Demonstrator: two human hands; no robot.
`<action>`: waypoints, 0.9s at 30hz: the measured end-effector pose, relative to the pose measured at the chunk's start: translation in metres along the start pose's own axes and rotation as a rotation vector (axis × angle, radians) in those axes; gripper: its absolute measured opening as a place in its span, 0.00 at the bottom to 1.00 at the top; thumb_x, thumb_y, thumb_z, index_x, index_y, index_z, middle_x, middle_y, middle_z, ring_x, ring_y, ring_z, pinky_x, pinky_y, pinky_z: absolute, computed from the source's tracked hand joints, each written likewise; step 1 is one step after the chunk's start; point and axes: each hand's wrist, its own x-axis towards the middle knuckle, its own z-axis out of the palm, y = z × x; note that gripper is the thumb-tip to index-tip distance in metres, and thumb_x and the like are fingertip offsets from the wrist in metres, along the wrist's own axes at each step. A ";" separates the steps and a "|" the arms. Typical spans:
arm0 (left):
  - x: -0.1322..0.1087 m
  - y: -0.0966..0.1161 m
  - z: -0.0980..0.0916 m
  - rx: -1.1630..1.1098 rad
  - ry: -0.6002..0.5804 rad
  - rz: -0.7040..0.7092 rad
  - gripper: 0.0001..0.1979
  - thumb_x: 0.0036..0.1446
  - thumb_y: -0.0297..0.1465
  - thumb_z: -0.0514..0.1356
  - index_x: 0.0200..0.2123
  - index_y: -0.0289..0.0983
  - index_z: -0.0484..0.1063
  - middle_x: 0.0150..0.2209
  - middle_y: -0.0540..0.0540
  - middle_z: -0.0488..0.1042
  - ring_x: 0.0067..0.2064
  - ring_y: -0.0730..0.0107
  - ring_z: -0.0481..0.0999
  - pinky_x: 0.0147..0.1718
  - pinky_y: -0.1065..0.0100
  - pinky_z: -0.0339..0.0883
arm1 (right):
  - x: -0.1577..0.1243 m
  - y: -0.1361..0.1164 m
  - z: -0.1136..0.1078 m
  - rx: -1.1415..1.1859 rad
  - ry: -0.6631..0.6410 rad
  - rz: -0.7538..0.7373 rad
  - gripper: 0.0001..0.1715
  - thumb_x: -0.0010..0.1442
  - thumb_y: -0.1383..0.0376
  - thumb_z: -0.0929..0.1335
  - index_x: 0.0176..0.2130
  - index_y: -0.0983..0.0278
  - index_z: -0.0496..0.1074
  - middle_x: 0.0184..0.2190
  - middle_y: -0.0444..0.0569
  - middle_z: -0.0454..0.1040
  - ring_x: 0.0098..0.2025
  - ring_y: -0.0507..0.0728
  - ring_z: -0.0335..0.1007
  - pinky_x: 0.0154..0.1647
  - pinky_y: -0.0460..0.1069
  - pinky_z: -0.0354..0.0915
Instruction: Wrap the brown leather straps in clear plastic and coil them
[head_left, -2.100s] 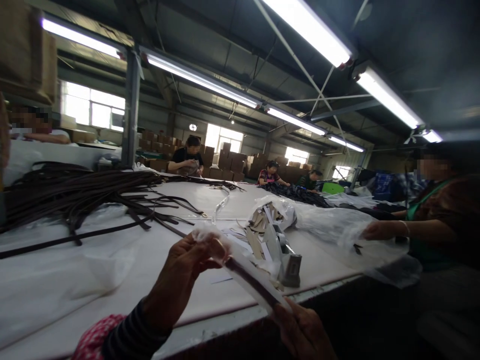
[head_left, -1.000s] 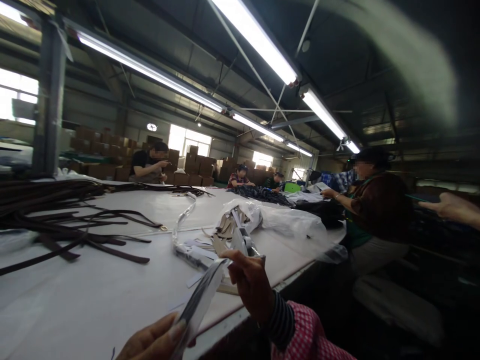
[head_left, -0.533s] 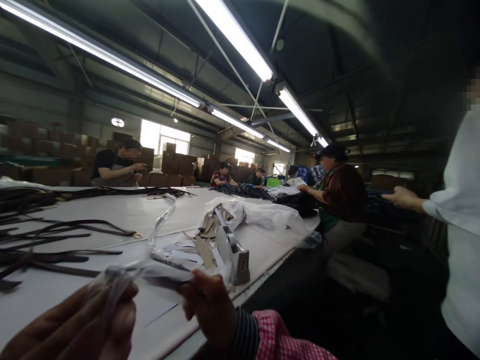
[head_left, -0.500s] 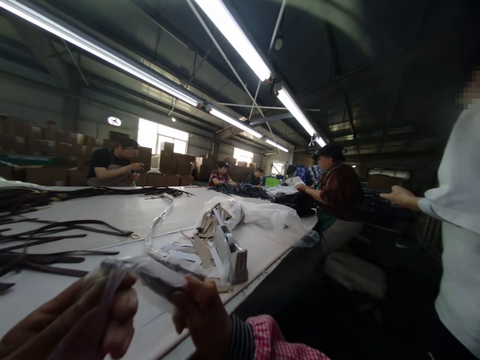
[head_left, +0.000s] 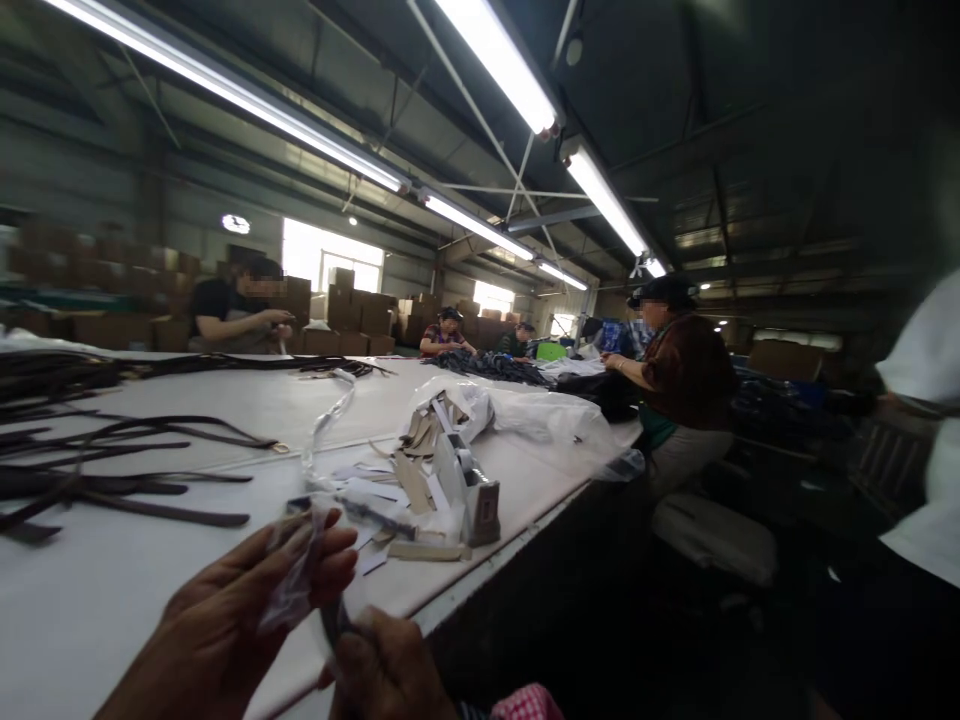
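My left hand [head_left: 259,590] is closed, pinching a crumpled clear plastic sleeve [head_left: 291,585] near a dark belt end. Lower and to the right, my right hand [head_left: 394,665] wraps round the dark belt [head_left: 331,622], which is partly hidden by the fingers. A plastic-wrapped length [head_left: 319,440] curves over the table beyond my hands; whether it joins the held belt I cannot tell. Several dark belts [head_left: 172,510] lie on the left of the table, one with a gold-coloured buckle [head_left: 280,447].
On the white table [head_left: 112,620] stands a tape dispenser [head_left: 480,505]. Beside it a clear bag [head_left: 544,420] spills beige and white strips [head_left: 412,485]. A co-worker [head_left: 682,360] handles papers at the far right edge, near a stool [head_left: 712,540]. Another person [head_left: 926,400] stands at right.
My left hand has moved right and my right hand lower, bending the held belt downward. The view has shifted slightly, and the person at right has lowered an outstretched hand.
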 end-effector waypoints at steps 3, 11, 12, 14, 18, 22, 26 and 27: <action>-0.012 0.004 0.016 0.007 -0.024 -0.006 0.18 0.50 0.33 0.75 0.45 0.37 0.82 0.43 0.41 0.85 0.44 0.53 0.85 0.44 0.62 0.82 | 0.000 0.006 -0.004 0.022 -0.039 0.023 0.36 0.61 0.32 0.64 0.39 0.60 0.73 0.20 0.43 0.62 0.20 0.53 0.60 0.22 0.47 0.62; -0.008 -0.010 0.026 0.217 -0.171 0.120 0.16 0.58 0.40 0.70 0.46 0.37 0.84 0.46 0.40 0.83 0.53 0.52 0.80 0.54 0.62 0.71 | -0.002 0.001 -0.017 0.047 -0.305 0.113 0.37 0.67 0.34 0.57 0.43 0.63 0.69 0.19 0.41 0.66 0.16 0.49 0.56 0.17 0.44 0.54; -0.007 -0.017 0.023 0.295 -0.130 0.199 0.15 0.57 0.40 0.70 0.44 0.38 0.84 0.43 0.41 0.83 0.51 0.51 0.80 0.51 0.63 0.71 | -0.003 -0.001 -0.020 0.013 -0.319 0.082 0.36 0.68 0.35 0.57 0.41 0.63 0.69 0.20 0.43 0.68 0.18 0.50 0.59 0.19 0.44 0.56; -0.005 -0.032 0.014 0.513 -0.096 0.401 0.11 0.58 0.38 0.69 0.41 0.38 0.85 0.37 0.41 0.82 0.43 0.53 0.79 0.44 0.64 0.71 | -0.007 -0.005 -0.028 -0.075 -0.324 -0.003 0.33 0.69 0.38 0.60 0.37 0.63 0.71 0.25 0.49 0.72 0.26 0.54 0.68 0.25 0.46 0.64; -0.010 -0.052 -0.009 1.036 -0.334 0.779 0.10 0.65 0.33 0.60 0.40 0.40 0.83 0.30 0.40 0.78 0.30 0.60 0.72 0.32 0.65 0.62 | -0.015 -0.015 -0.046 -0.292 -0.367 -0.167 0.24 0.68 0.46 0.66 0.37 0.62 0.76 0.40 0.57 0.78 0.45 0.62 0.73 0.49 0.56 0.68; -0.020 -0.049 -0.029 1.280 -0.550 0.730 0.08 0.67 0.31 0.57 0.39 0.39 0.78 0.32 0.43 0.77 0.31 0.63 0.71 0.31 0.67 0.58 | -0.015 -0.030 -0.062 -0.229 -0.479 0.040 0.23 0.68 0.47 0.65 0.36 0.63 0.74 0.26 0.48 0.75 0.27 0.54 0.69 0.31 0.48 0.66; -0.033 -0.046 -0.039 1.331 -0.627 0.585 0.11 0.70 0.33 0.54 0.36 0.40 0.74 0.33 0.46 0.77 0.31 0.66 0.72 0.32 0.68 0.57 | 0.001 -0.053 -0.070 -0.051 -0.507 0.342 0.22 0.60 0.49 0.72 0.33 0.64 0.69 0.15 0.36 0.63 0.14 0.46 0.51 0.15 0.41 0.46; -0.037 -0.046 -0.041 1.330 -0.615 0.584 0.10 0.70 0.35 0.56 0.36 0.40 0.74 0.34 0.46 0.78 0.32 0.65 0.73 0.34 0.69 0.58 | 0.007 -0.059 -0.072 -0.026 -0.508 0.371 0.22 0.56 0.50 0.75 0.33 0.64 0.69 0.15 0.35 0.62 0.15 0.46 0.51 0.15 0.41 0.45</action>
